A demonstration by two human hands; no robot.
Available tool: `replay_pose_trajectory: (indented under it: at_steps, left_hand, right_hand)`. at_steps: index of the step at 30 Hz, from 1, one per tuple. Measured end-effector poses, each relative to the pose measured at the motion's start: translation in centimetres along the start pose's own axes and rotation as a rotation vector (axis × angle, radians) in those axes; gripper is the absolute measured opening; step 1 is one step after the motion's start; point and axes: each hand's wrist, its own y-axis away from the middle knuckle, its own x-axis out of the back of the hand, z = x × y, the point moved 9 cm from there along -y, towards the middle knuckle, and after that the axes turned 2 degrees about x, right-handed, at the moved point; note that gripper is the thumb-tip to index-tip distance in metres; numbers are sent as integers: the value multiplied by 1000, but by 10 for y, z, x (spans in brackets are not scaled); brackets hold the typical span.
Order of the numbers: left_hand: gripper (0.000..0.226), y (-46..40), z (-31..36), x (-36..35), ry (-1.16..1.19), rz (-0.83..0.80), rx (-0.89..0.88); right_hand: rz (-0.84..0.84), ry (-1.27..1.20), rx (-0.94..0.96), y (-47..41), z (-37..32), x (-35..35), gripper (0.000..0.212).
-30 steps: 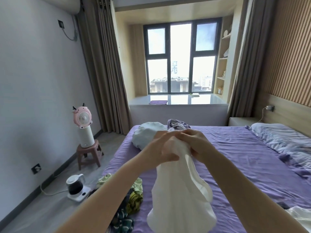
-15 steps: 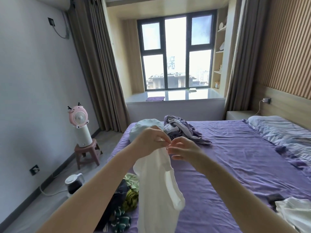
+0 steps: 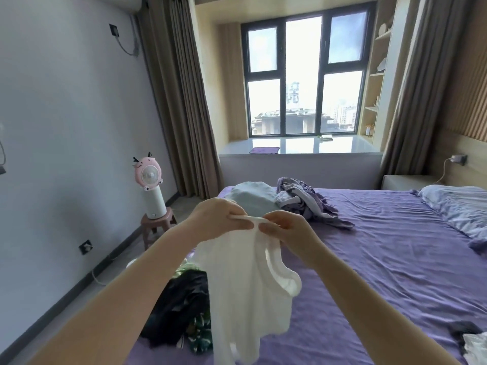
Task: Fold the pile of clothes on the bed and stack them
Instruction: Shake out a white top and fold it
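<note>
A white sleeveless top (image 3: 245,285) hangs in front of me above the purple bed (image 3: 382,259). My left hand (image 3: 216,217) and my right hand (image 3: 287,227) both pinch its narrow shoulder strap, a short gap apart. Below it at the bed's left edge lies a dark and green heap of clothes (image 3: 181,309). A pale blue garment (image 3: 250,196) and a crumpled lilac-grey garment (image 3: 305,201) lie at the far end of the bed. A white cloth (image 3: 477,349) shows at the lower right corner.
A pillow (image 3: 458,206) lies at the bed's right. A pink fan on a white cylinder (image 3: 150,185) stands on a small stool (image 3: 158,225) by the left wall. Curtains, a window seat and a bedside cabinet (image 3: 403,181) lie beyond the bed.
My hands have moved slightly apart along the strap, and the white top now hangs more spread out. The view has tilted up and the far garments show more fully.
</note>
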Motion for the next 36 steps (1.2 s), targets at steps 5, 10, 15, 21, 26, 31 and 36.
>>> replay_pose_trajectory:
  at_steps: [5,10,15,21,26,31,36]
  left_hand:
    - [34,-2,1,15,584,112,36]
    - [29,-13,-10,26,805,179,148]
    - [27,-14,-50,38,737,320,220]
    - [46,-11,-38,0,517,206,238]
    - [22,0,30,-71,754,-37,110]
    - [20,1,41,-81,683,89,100]
    - [36,-4,26,-69,769,143,125]
  right_hand:
    - [-9,25,4,-1,6,11,13]
    - [-81,228,-159,29,46,40,30]
    - [-62,99,-281,56,56,84,20]
    - [61,122,-287,42,39,87,36]
    - [-58,-139,-300,28,28,44,49]
    - [-107,-288,-303,34,25,43,33]
    - [-107,-58,-297,54,31,53,23]
